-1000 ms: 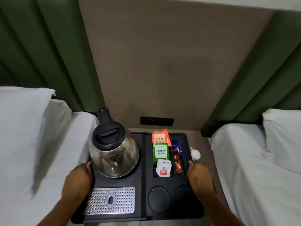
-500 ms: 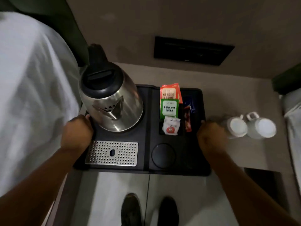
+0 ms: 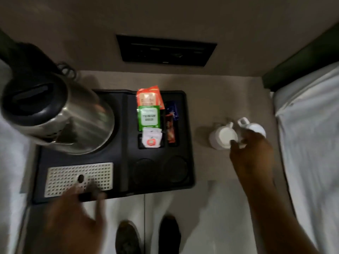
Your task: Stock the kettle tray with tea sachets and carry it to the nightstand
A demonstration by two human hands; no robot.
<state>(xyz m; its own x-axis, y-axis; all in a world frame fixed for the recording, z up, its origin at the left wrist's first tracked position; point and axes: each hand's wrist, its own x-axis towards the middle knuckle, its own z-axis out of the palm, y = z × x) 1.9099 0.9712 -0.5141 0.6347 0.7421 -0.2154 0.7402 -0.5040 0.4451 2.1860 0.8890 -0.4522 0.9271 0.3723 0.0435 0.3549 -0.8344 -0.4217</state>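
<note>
— What surface do you see?
— I see a beige nightstand [image 3: 216,99] between white beds, carrying one black tray [image 3: 121,143].
— Counts?
— One kettle [image 3: 60,114], two mugs [image 3: 222,137], several sachets [image 3: 149,117]. My right hand [image 3: 250,154] touches a mug, grip unclear; left hand [image 3: 78,217] blurred, fingers spread, holding nothing.

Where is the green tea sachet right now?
The green tea sachet lies mid-tray, right of the kettle, between the orange sachet behind it and the white sachet in front.
</note>
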